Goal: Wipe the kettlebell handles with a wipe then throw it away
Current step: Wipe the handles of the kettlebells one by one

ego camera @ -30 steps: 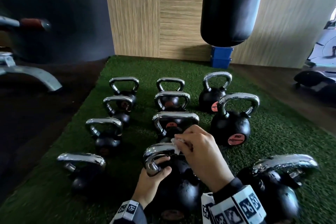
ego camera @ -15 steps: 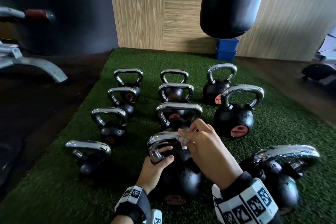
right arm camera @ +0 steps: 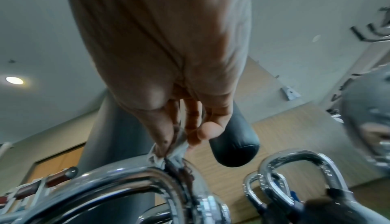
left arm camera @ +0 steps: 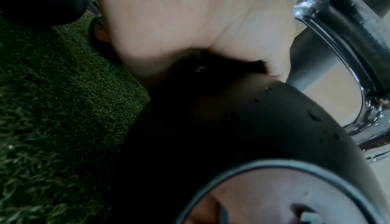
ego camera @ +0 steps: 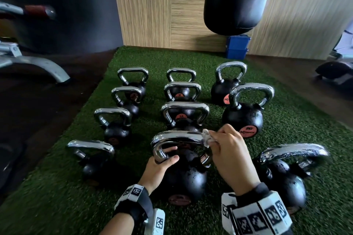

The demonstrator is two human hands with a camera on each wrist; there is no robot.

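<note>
Several black kettlebells with chrome handles stand in rows on a green turf mat (ego camera: 63, 187). The nearest middle kettlebell (ego camera: 183, 179) has its chrome handle (ego camera: 177, 136) in front of me. My left hand (ego camera: 162, 160) grips the left bend of that handle, thumb over the bar. My right hand (ego camera: 225, 149) pinches a small crumpled white wipe (ego camera: 206, 137) against the right end of the handle. In the right wrist view the wipe (right arm camera: 168, 151) sits bunched between thumb and fingertips on the chrome handle (right arm camera: 131, 176). The left wrist view shows my palm (left arm camera: 190, 27) on the black ball (left arm camera: 232, 136).
A black punching bag (ego camera: 236, 0) hangs above the far end of the mat before a wood-panel wall. A blue box (ego camera: 237, 46) sits under it. A grey machine leg (ego camera: 38, 66) stands at left on dark flooring. Large kettlebells (ego camera: 284, 177) flank my right wrist.
My right hand has slid the wipe rightward along the handle, from near its middle to its right end. The left hand keeps its hold on the left bend.
</note>
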